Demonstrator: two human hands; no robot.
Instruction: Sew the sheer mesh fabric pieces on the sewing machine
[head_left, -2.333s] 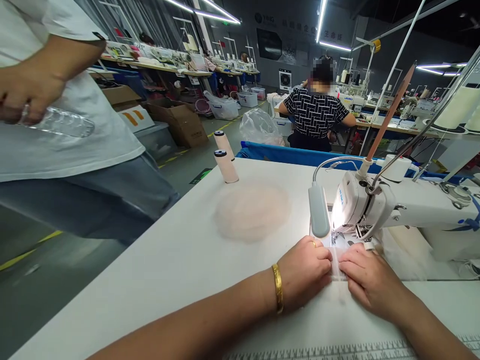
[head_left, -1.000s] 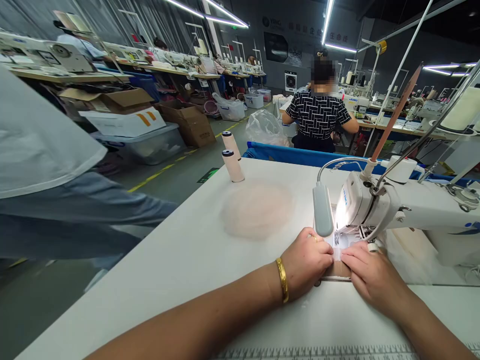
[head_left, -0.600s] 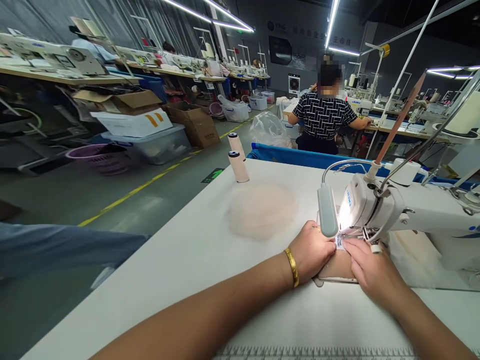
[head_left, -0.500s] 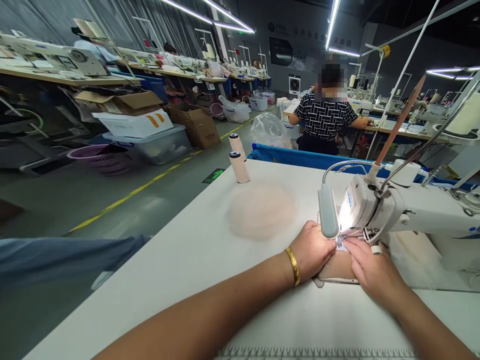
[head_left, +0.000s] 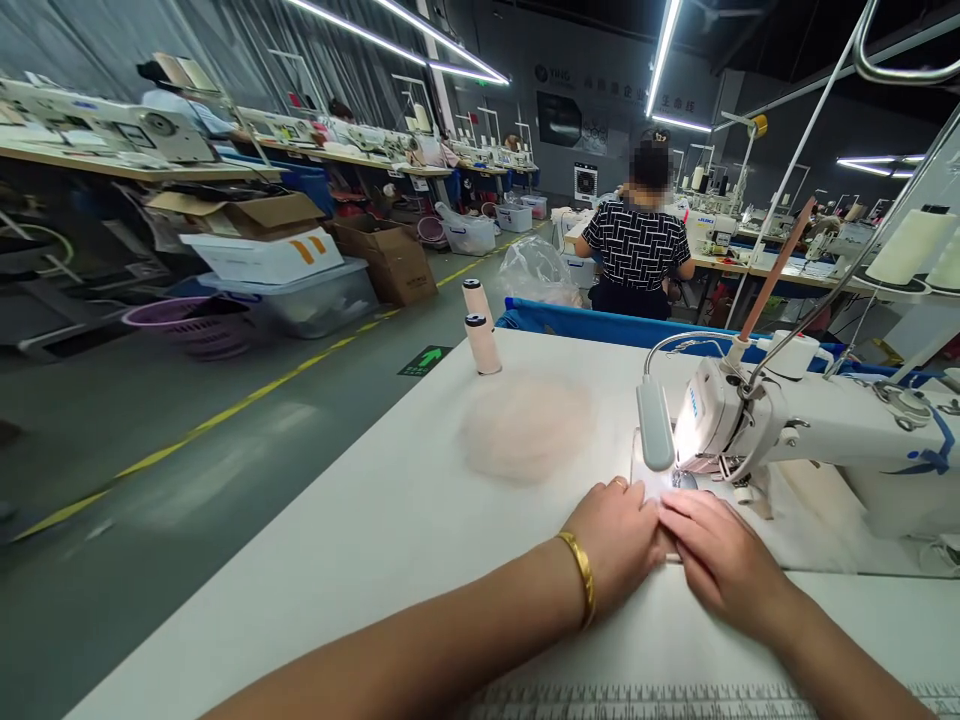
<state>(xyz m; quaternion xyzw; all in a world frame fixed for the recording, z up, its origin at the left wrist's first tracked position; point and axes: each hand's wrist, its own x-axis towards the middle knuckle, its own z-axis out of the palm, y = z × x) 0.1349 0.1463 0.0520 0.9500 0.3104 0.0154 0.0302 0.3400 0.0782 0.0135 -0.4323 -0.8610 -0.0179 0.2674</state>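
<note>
My left hand (head_left: 616,538), with a gold bangle on its wrist, and my right hand (head_left: 712,558) rest side by side on the white table (head_left: 360,540), fingertips touching. Both sets of fingers are closed down on a small pale fabric piece, which is almost wholly hidden beneath them. They lie just in front of the needle area of the white sewing machine (head_left: 825,440). Its grey gooseneck lamp (head_left: 654,438) lights the spot above my fingers.
A flat pile of pale pink fabric (head_left: 525,425) lies beyond my left hand, with two thread spools (head_left: 482,345) behind it. A blue bin edge (head_left: 600,325) borders the table's far side. A person in a patterned shirt (head_left: 637,250) sits further back. A printed ruler (head_left: 675,700) runs along the near edge.
My hands have drawn back from the needle toward me, and the beige piece seen under them is now covered. The person in the white shirt has walked out of view on the left.
</note>
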